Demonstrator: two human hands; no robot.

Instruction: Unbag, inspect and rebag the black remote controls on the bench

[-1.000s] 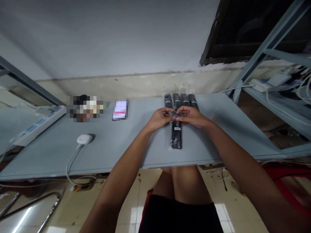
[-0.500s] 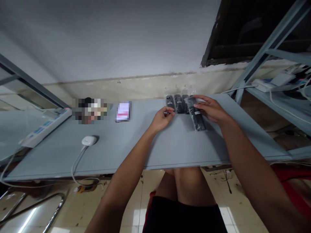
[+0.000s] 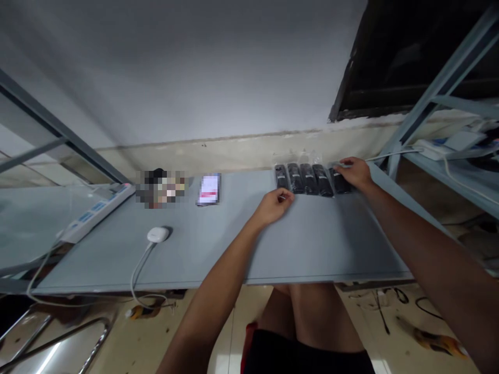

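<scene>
Several black remote controls in clear plastic bags [image 3: 307,178] lie side by side in a row at the far edge of the grey table [image 3: 218,244]. My right hand [image 3: 354,172] rests on the rightmost bagged remote [image 3: 340,182], fingers curled over its far end. My left hand [image 3: 276,203] hovers just in front of the left end of the row, fingers curled in a pinch; what it pinches, if anything, is too small to make out.
A phone with a lit screen [image 3: 209,189] lies at the back of the table, left of the remotes, beside a blurred patch [image 3: 160,188]. A white puck with a cable [image 3: 158,235] sits nearer me. A power strip [image 3: 95,210] lies left. Metal shelving [image 3: 440,130] stands right.
Both hands held a bagged remote at the table's middle. My right hand carried it to the back and laid it at the right end of the row. My left hand let go.
</scene>
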